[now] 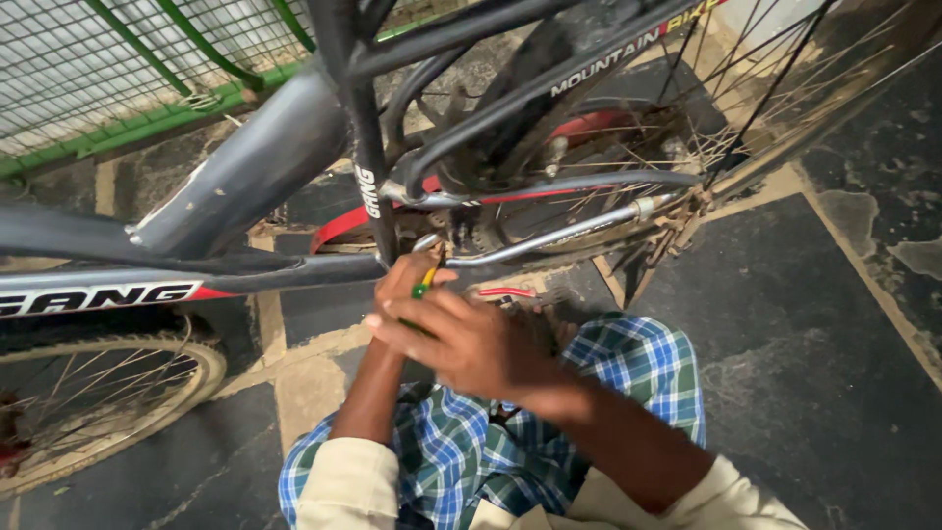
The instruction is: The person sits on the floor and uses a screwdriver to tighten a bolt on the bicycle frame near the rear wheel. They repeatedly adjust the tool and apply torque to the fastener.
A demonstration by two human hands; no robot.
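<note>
A: Right hand [471,344] clenching over a green-and-yellow tool handle [424,287], centre frame, tip hidden down by the bike frame [245,167] junction.

B: Left hand [400,280]?

A: Sitting behind the right, gripping the same handle, partly covered; grip looking closed.

B: Doing it well?

A: Probably keeping the tool square to the fastener, pressing steadily, avoiding slipping toward the rear wheel spokes [726,108].

B: Containers?

A: None showing. Just front wheel [108,393] lower left, green mesh fence [118,59] upper left, dark floor [814,334].
</note>
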